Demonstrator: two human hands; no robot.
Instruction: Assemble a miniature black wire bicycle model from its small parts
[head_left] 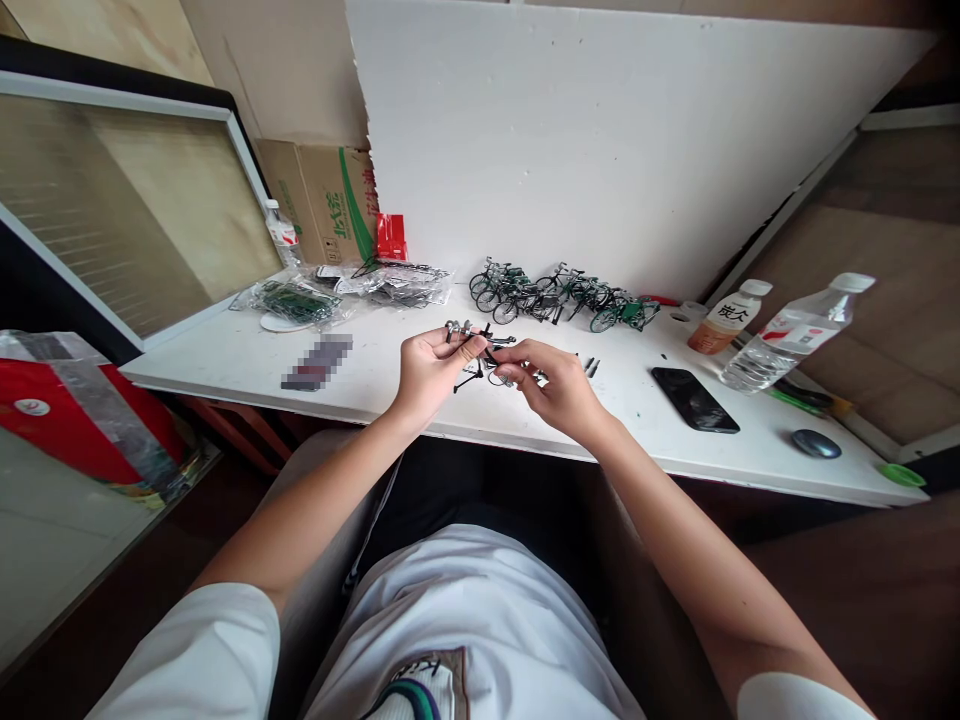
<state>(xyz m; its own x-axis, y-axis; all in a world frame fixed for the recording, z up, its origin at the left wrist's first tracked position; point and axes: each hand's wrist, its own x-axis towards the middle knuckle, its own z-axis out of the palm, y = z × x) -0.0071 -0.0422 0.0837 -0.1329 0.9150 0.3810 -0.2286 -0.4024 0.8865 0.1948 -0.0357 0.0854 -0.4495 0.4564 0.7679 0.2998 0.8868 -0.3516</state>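
Both my hands meet over the front part of the white table. My left hand (433, 372) has its thumb and fingers closed around a small black bicycle frame (487, 345) with silvery bits at its upper left. From the right, my right hand (553, 388) pinches the same dark piece near its middle, fingers curled. A thin wheel and some dark parts show under and between the hands, partly covered by the fingers. Behind them stand several small model bicycles (517, 290) in black and green, crowded together.
On the white table (375, 385), plastic-bagged parts (296, 300) lie back left, before a cardboard box (322, 200). At right are a black phone (695, 399), a mouse (816, 444), a brown-drink bottle (727, 318) and a water bottle (795, 335). A white board (600, 140) rises behind.
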